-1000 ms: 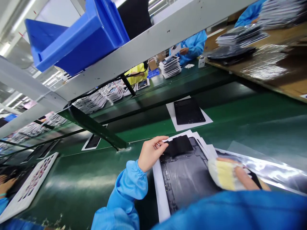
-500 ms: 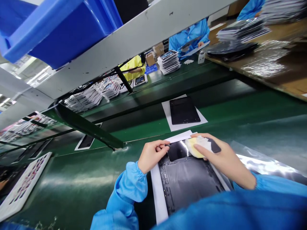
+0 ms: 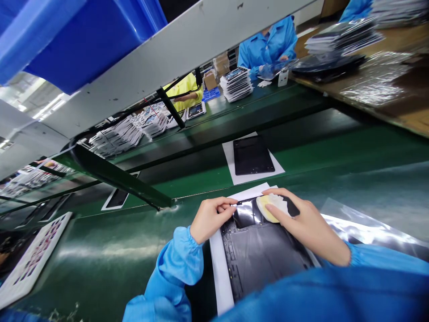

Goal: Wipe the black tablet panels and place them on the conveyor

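Note:
A black tablet housing (image 3: 264,257) lies on white paper (image 3: 221,277) in front of me, with a glossy dark panel (image 3: 247,213) at its far end. My left hand (image 3: 211,217) is closed in a pinch at the housing's far left corner; whatever is between the fingertips is too small to make out. In my right hand (image 3: 301,219) is a pale yellow and white wiping pad (image 3: 271,208), pressed on the glossy panel's right part. The pad and hand hide the far right corner.
Beyond the bench edge, another dark tablet (image 3: 253,155) lies on white paper on the green line. A green brace (image 3: 114,172) slants at left under a grey beam carrying a blue bin (image 3: 97,40). A white sample board (image 3: 36,259) lies left; clear plastic film (image 3: 365,228) lies right.
My right hand has moved the pad slightly left over the glossy panel. My left hand keeps its place at the corner. Across the line, a co-worker's sheet has shifted.

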The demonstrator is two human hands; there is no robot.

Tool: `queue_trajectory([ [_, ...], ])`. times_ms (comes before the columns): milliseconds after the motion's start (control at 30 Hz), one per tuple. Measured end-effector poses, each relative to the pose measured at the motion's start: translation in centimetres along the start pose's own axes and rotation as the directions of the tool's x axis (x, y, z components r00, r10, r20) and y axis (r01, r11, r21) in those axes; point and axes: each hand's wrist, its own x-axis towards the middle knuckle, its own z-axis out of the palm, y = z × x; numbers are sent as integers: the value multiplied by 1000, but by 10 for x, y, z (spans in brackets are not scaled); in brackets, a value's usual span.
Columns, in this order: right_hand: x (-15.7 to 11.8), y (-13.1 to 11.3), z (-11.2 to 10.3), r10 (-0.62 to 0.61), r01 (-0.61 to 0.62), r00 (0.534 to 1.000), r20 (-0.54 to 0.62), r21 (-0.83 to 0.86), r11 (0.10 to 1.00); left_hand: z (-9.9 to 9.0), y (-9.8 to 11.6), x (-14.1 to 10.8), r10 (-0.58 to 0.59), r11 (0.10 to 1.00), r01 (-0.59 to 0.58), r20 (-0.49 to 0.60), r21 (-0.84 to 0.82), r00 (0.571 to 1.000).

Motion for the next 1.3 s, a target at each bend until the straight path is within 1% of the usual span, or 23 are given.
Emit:
queue_trajectory([
  [200,-1,-2,1,-36,37,999,-24,5,999,1,1,0,-10,1000,10,-6,-13,1000],
  [400,-1,0,1,-35,35,999,-18,5,999,1,1,0,7,1000,-7,-1,-13,1000],
  [567,0,1,1,-35,35,999,-19,-8,999,1,-3,2,-2,1000,2,5,3,1000],
  [667,0,2,1,-54,54,998,-18,-15,998,1,-3,2,-2,1000,2,4,1,1000],
  [967,0,2,1,-44,44,999,-1,-18,999,1,1,1,-26,999,26,7,23,1000],
  [1300,0,2,1,-101,101,995,-11,-36,994,1,-3,3,16,1000,-16,3,19,1000],
])
